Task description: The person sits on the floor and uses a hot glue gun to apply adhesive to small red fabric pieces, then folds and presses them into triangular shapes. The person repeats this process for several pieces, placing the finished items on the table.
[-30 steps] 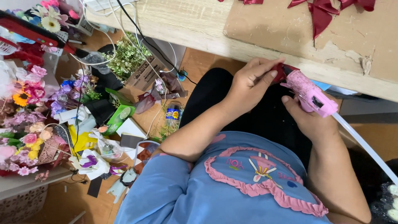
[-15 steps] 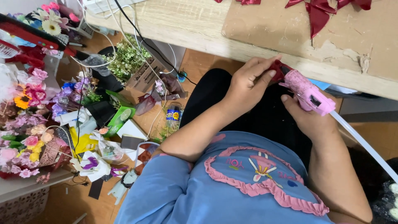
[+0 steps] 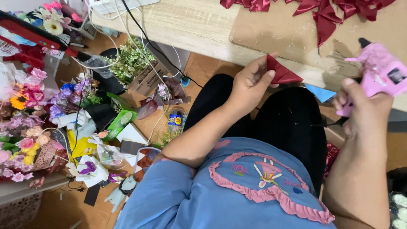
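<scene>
My left hand (image 3: 251,84) pinches a small dark red folded ribbon piece (image 3: 281,73) just below the table's front edge, over my lap in black trousers. Off to the right, my right hand (image 3: 361,109) grips a pink glue gun (image 3: 378,73) with its dark nozzle pointing up and left, well apart from the ribbon piece. Several more dark red ribbon pieces (image 3: 326,17) lie on a brown cardboard sheet (image 3: 275,29) on the wooden table (image 3: 186,21).
Artificial flowers (image 3: 25,106) crowd a shelf at the left. The floor holds a green plant (image 3: 129,59), a small bottle (image 3: 175,119), paper scraps and wrappers. Cables (image 3: 140,38) hang from the table edge. A blue paper piece (image 3: 320,92) lies under the table edge.
My hands have come apart: the glue gun moved right and away from the ribbon piece, which my left hand lifted slightly toward the table edge.
</scene>
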